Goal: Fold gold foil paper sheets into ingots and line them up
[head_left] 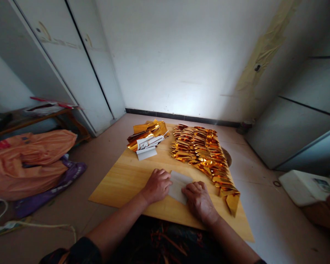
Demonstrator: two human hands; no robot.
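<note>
Proximally, on a board [118, 179], a pale sheet [178, 183] is touched at opposite sides by the half-curled left hand [156, 186] and right hand [199, 201], whether pinched or merely pressed cannot be told, with white slips [147, 153] and gold folds [203, 151] laid beyond.

The folded gold pieces [194, 146] are gleaming like metallic foil, glossy and sharply creased. The flat white sheet [178, 187] is looking like matt paper. The bench [118, 179] is showing smooth wood grain. The orange bag [30, 157] is appearing as wrinkled plastic.
</note>
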